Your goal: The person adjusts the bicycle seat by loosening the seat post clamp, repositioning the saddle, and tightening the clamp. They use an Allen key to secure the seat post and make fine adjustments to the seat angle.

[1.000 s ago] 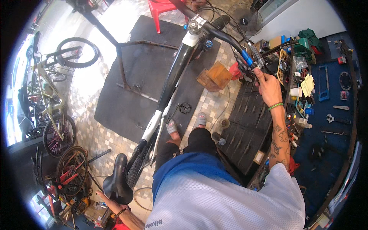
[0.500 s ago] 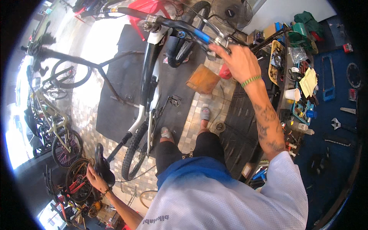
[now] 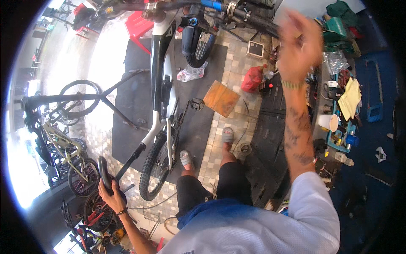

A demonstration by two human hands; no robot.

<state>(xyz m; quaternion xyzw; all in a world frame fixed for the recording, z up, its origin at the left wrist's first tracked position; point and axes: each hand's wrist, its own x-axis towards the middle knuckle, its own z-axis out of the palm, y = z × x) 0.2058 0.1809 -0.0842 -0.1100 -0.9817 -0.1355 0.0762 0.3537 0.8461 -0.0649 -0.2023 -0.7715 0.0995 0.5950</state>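
A black and white mountain bike (image 3: 157, 67) stands upright to the left of my legs. My left hand (image 3: 112, 197) is closed around the side of its black saddle (image 3: 104, 171). Beyond the far end of the frame, the handlebar (image 3: 177, 5) runs across the top of the view. My right hand (image 3: 299, 48), smeared by motion, is by the outer end of the black handlebar grip (image 3: 257, 22). Its fingers are too blurred to read, and contact with the grip cannot be made out. Below lie the rear tyre (image 3: 149, 175) and a pedal (image 3: 196, 103).
A black mat (image 3: 127, 101) lies beneath the bike, with a repair stand's arm (image 3: 63, 98) to its left. A wooden board (image 3: 221, 99) and red container (image 3: 253, 79) sit on the tiles. A cluttered workbench (image 3: 323, 106) runs along my right; other bikes (image 3: 69, 148) stand left.
My right hand has come away from the brake lever area, moving right to the grip's outer end. The left hand stays on the saddle, and the view has shifted.
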